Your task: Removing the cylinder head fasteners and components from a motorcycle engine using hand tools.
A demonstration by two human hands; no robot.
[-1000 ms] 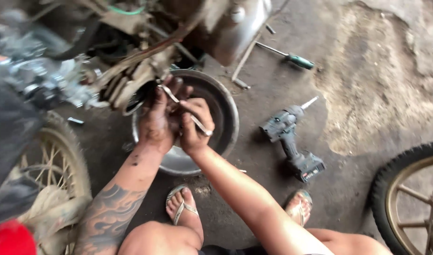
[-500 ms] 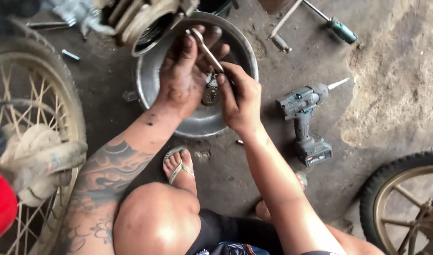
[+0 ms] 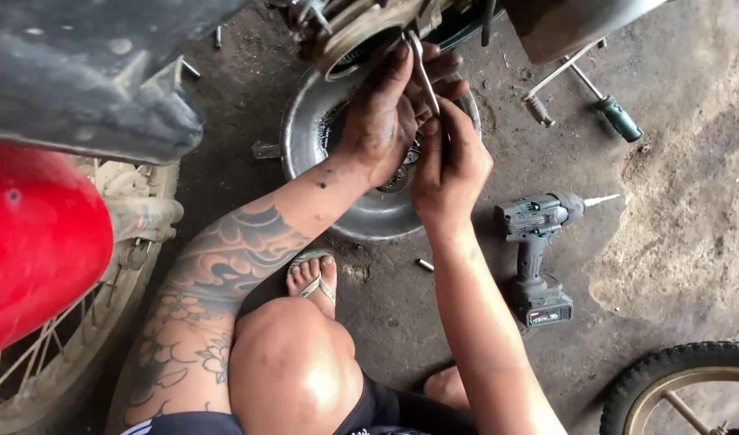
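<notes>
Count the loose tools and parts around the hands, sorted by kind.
Cordless drill: 1
Screwdriver: 1
Metal basin: 1
Thin tool in hands: 1
Small bolt on floor: 1
Total: 5

Wrench [image 3: 422, 72]: you see bare metal, dull shine.
Basin [image 3: 305, 121]: your metal pan looks smooth, oily.
Hands: your left hand [image 3: 381, 121] is grease-smeared, matt.
Drill [image 3: 534, 242]: matt plastic.
Floor [image 3: 667, 201]: rough concrete.
Fender [image 3: 39, 242]: glossy red.

Left hand [image 3: 385, 121], right hand [image 3: 450, 165] raised together
</notes>
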